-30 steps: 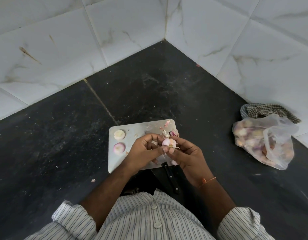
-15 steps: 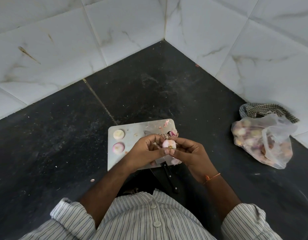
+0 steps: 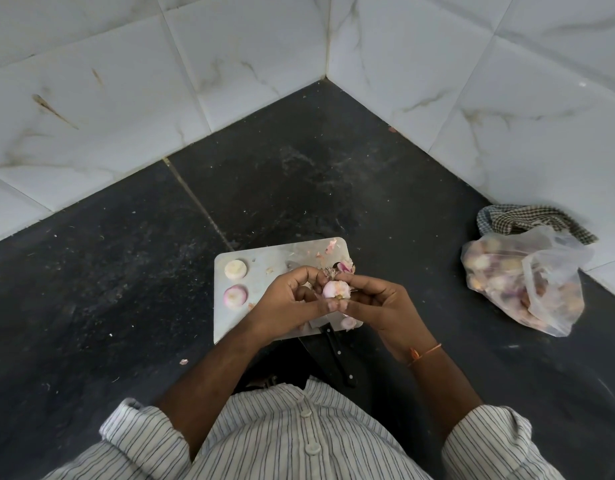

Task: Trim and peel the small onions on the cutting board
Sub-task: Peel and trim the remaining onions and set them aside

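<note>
Hovering above the near right part of the cutting board (image 3: 264,261), a small pink onion (image 3: 336,290) is held between both hands. The onion is pinched by the curled fingers of the left hand (image 3: 288,303) from the left, and it is gripped by the fingertips of the right hand (image 3: 378,303) from the right. Two peeled onions (image 3: 235,268) are laid on the left part of the board, one behind the other, and another piece (image 3: 348,322) is seen at the near edge under the hands. Loose skins (image 3: 344,265) are scattered at the far right corner. A knife (image 3: 339,355) with a black handle is placed at the near edge. To the right, well apart, a plastic bag of onions (image 3: 520,282) is lying on the dark floor (image 3: 91,289), touching a checked cloth (image 3: 527,220).
</note>
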Available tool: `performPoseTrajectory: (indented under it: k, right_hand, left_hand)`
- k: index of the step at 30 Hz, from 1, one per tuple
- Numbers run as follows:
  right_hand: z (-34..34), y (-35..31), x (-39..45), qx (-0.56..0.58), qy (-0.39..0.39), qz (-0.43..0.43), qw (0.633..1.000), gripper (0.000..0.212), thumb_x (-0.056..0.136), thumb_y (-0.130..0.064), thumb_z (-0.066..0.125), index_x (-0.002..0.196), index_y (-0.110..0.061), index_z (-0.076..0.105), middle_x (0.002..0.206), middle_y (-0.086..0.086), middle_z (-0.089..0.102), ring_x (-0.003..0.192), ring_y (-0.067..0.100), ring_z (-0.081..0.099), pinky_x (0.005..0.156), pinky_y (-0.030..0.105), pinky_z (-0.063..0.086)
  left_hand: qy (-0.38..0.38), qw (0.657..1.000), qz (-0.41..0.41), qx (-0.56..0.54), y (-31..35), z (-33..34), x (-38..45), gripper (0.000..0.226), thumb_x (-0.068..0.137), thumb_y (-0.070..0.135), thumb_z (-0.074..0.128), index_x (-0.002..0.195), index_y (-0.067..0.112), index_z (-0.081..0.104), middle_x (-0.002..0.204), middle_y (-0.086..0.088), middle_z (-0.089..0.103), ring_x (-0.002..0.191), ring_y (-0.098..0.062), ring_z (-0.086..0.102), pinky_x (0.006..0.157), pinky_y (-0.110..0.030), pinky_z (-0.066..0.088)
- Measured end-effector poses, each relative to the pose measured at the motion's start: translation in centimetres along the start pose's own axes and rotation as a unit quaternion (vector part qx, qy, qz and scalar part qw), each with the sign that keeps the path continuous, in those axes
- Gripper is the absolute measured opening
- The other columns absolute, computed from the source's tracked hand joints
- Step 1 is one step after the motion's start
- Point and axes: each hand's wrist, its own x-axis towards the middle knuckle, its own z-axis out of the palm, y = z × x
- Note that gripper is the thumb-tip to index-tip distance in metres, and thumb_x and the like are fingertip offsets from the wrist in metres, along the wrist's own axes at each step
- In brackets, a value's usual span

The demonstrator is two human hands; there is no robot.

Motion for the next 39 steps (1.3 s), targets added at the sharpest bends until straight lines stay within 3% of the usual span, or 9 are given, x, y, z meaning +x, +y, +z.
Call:
performPoseTrajectory:
  k: [6, 13, 16, 20, 24, 29, 33, 36, 39]
  right_hand:
    - [-0.2, -0.1, 0.1, -0.006, -0.012, 0.006, 1.0, 0.049, 0.081, 0.003, 0.081, 0.128, 0.0, 0.071, 0.124, 0.02, 0.076, 0.118, 0.037, 0.073, 0.101, 0.045, 0.061]
    - [0.0, 0.5, 0.0, -0.006, -0.017, 0.008, 1.0, 0.046, 0.087, 0.014, 0.074, 0.131, 0.003, 0.069, 0.127, 0.02, 0.075, 0.12, 0.038, 0.072, 0.098, 0.04, 0.061]
    - [0.2, 0.9, 0.0, 0.004, -0.021, 0.013, 1.0, 0.045, 0.089, 0.015, 0.072, 0.132, 0.004, 0.068, 0.128, 0.02, 0.074, 0.122, 0.038, 0.071, 0.102, 0.042, 0.06]
    - [0.5, 1.0, -0.1, 0.021, -0.022, 0.019, 0.999, 0.043, 0.09, 0.013, 0.071, 0.133, 0.004, 0.068, 0.129, 0.023, 0.073, 0.123, 0.041, 0.07, 0.104, 0.045, 0.059]
    - [0.6, 1.1, -0.1, 0.031, -0.017, 0.027, 0.999, 0.044, 0.09, 0.011, 0.072, 0.133, 0.004, 0.068, 0.13, 0.024, 0.072, 0.124, 0.042, 0.069, 0.109, 0.052, 0.055]
    - [0.9, 1.1, -0.2, 0.052, -0.017, 0.03, 0.998, 0.042, 0.091, 0.01, 0.071, 0.133, 0.004, 0.068, 0.131, 0.026, 0.071, 0.126, 0.045, 0.067, 0.113, 0.055, 0.051]
    - [1.0, 1.0, -0.2, 0.059, -0.012, 0.036, 0.998, 0.043, 0.091, 0.01, 0.072, 0.133, 0.003, 0.068, 0.131, 0.026, 0.071, 0.125, 0.044, 0.067, 0.113, 0.055, 0.051]
    - [1.0, 0.9, -0.1, 0.052, -0.005, 0.039, 0.998, 0.045, 0.09, 0.01, 0.072, 0.134, 0.002, 0.068, 0.131, 0.022, 0.072, 0.126, 0.042, 0.068, 0.113, 0.055, 0.051]
    - [1.0, 1.0, 0.0, 0.052, -0.005, 0.043, 0.998, 0.046, 0.091, 0.01, 0.072, 0.135, 0.0, 0.068, 0.132, 0.022, 0.072, 0.126, 0.042, 0.067, 0.114, 0.056, 0.05]
  left_hand:
    - [0.006, 0.999, 0.016, 0.033, 0.1, -0.3, 0.1, 0.032, 0.087, 0.013, 0.09, 0.11, 0.012, 0.068, 0.093, -0.023, 0.071, 0.076, -0.017, 0.061, 0.062, -0.019, 0.052]
    - [-0.049, 0.997, 0.012, 0.053, 0.2, -0.9, 0.3, 0.036, 0.091, 0.022, 0.085, 0.114, 0.004, 0.063, 0.103, -0.003, 0.072, 0.095, -0.017, 0.066, 0.085, -0.036, 0.057]
    - [-0.067, 0.996, 0.01, 0.065, 0.2, -1.0, 0.3, 0.036, 0.096, 0.017, 0.08, 0.113, -0.003, 0.056, 0.105, -0.015, 0.07, 0.095, -0.016, 0.066, 0.073, -0.023, 0.055]
    - [-0.082, 0.994, -0.002, 0.068, -0.1, -0.8, 0.2, 0.026, 0.101, 0.004, 0.07, 0.112, -0.009, 0.051, 0.093, 0.016, 0.07, 0.08, 0.005, 0.066, 0.06, -0.01, 0.048]
    - [-0.071, 0.995, 0.008, 0.075, -0.2, -0.6, 0.1, 0.017, 0.102, 0.004, 0.07, 0.104, 0.004, 0.053, 0.089, 0.022, 0.07, 0.077, 0.006, 0.065, 0.06, -0.011, 0.049]
    - [-0.049, 0.997, 0.022, 0.054, -0.1, -0.3, -0.2, 0.017, 0.102, 0.006, 0.071, 0.1, 0.011, 0.054, 0.097, 0.011, 0.07, 0.087, -0.002, 0.067, 0.066, -0.015, 0.051]
    - [-0.04, 0.998, 0.035, 0.023, 0.1, -0.4, -0.3, 0.021, 0.097, 0.028, 0.077, 0.102, 0.019, 0.058, 0.111, -0.012, 0.074, 0.097, -0.029, 0.07, 0.069, -0.028, 0.055]
    - [-0.028, 0.998, 0.038, 0.028, 0.1, -0.4, -0.4, 0.024, 0.092, 0.039, 0.079, 0.104, 0.026, 0.062, 0.115, -0.013, 0.074, 0.106, -0.046, 0.069, 0.081, -0.047, 0.061]
    - [-0.019, 0.997, 0.054, 0.042, -0.1, -0.4, -0.3, 0.019, 0.095, 0.031, 0.077, 0.099, 0.022, 0.061, 0.104, -0.005, 0.073, 0.094, -0.036, 0.07, 0.08, -0.05, 0.061]
